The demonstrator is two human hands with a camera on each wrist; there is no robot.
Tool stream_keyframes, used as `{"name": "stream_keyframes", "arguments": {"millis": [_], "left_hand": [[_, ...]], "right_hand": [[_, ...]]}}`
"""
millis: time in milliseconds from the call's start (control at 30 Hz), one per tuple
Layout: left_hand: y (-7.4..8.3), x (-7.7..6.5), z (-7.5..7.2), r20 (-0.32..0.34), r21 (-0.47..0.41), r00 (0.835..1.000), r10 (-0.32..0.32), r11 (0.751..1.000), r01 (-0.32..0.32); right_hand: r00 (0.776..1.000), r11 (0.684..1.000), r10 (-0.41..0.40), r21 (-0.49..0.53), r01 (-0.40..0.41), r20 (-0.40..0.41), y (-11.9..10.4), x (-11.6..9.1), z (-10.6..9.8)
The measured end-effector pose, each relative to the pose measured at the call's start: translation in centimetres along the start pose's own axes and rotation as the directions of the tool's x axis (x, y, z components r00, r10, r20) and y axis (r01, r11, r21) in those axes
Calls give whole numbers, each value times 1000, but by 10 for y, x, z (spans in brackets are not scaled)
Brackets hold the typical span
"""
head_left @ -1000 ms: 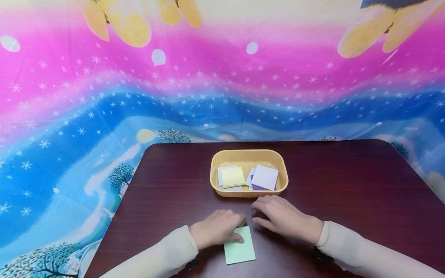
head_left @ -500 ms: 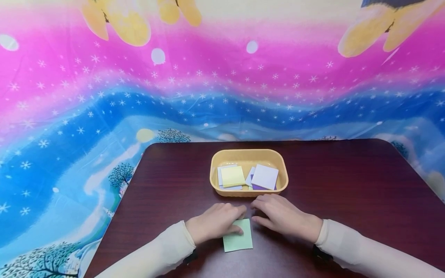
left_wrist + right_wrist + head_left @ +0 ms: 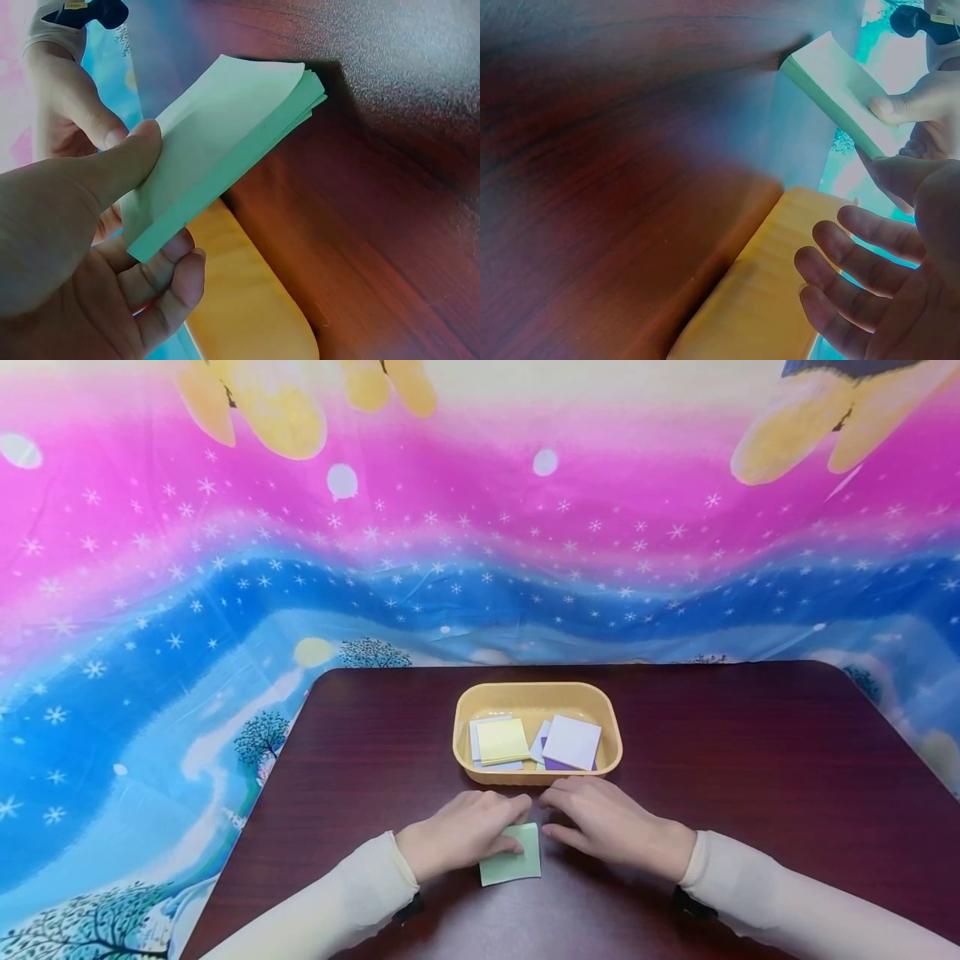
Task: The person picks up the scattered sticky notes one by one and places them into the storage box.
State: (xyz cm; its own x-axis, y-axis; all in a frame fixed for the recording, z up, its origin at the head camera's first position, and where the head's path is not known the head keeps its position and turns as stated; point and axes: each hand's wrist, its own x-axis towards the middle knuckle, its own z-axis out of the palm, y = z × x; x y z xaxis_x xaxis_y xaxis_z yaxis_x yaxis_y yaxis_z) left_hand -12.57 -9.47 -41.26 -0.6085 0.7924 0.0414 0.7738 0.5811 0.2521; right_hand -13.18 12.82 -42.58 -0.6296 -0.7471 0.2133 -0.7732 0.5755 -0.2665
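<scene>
My left hand (image 3: 461,837) grips a light green pad of sticky notes (image 3: 517,860), thumb on top and fingers curled beneath. In the left wrist view the pad (image 3: 225,112) is tilted, and its sheets fan slightly at the far corner. Just right of it is my right hand (image 3: 611,822), its fingers loosely bent with nothing held. The right wrist view has the right thumb close to the pad's (image 3: 832,82) near corner; whether they touch, I cannot tell. Both hands are in front of a yellow tray (image 3: 536,693).
Inside the tray lie a yellow note pad (image 3: 504,741), a pale lilac pad (image 3: 572,742) and some purple and bluish paper partly covered by them. The dark wooden table (image 3: 360,718) reaches back to a printed snow-scene cloth (image 3: 480,543).
My left hand has moved slightly forward, toward the tray, taking the green pad with it, and the pad now tilts more. The right hand has shifted forward only a little.
</scene>
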Motion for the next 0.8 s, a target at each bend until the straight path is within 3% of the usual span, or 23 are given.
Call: {"name": "stream_keyframes", "arguments": {"millis": [800], "left_hand": [[-5,-2,-11,-6,-15,1000,-25,1000,25]], "right_hand": [[1000,999,-11,-31,11,-7,-2,4,-5]]}}
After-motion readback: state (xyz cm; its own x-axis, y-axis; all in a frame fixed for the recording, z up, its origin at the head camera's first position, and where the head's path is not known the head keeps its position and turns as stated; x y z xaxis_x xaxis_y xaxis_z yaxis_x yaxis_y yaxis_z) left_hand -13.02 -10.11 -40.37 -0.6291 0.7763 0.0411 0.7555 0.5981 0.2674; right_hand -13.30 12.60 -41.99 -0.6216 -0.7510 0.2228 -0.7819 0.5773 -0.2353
